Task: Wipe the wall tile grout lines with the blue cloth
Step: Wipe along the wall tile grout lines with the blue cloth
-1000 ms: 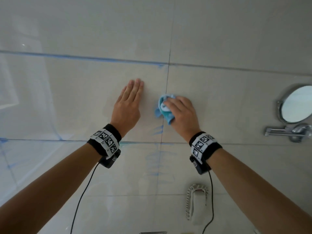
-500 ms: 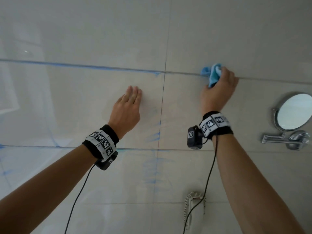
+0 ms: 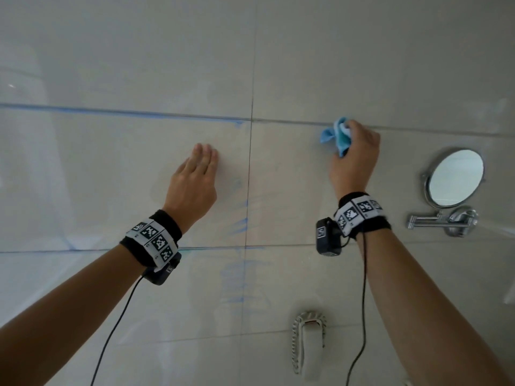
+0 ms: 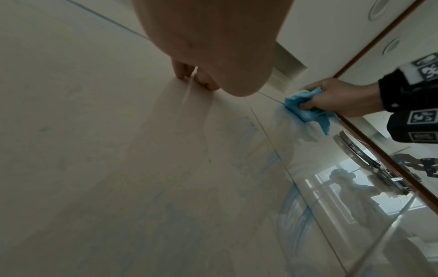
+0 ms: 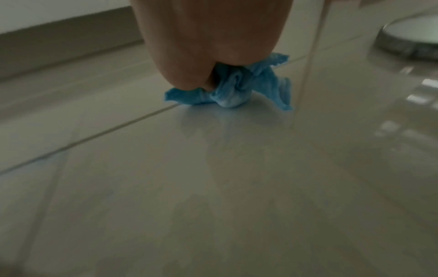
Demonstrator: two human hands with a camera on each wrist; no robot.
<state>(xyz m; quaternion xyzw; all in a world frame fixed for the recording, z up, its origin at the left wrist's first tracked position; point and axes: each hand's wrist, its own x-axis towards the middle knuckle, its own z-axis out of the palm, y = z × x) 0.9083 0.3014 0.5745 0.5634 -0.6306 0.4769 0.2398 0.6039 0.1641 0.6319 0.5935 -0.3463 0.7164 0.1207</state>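
Cloth (image 3: pixel 337 135) on upper grout line (image 3: pixel 292 122), mirror (image 3: pixel 455 178) right, handset (image 3: pixel 308 346) below

blue cloth (image 3: pixel 336 134) | bunched | pressed against horizontal grout line (image 3: pixel 292 122)

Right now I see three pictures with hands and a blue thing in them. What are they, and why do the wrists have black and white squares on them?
They are one person's two hands, cleaning a tiled bathroom wall. The big picture comes from a camera worn on the head. The other two come from small cameras strapped to each wrist, so they look along the hand at the fingers. The checkered squares sit on the wrist bands that carry those cameras.

The left hand lies flat on the tile, fingers straight, holding nothing. The right hand grips a crumpled blue cloth and presses it where a grey line between the tiles runs. Blue smears show on the wall lower down.

On the right hang a round mirror and, lower, a white wall phone.
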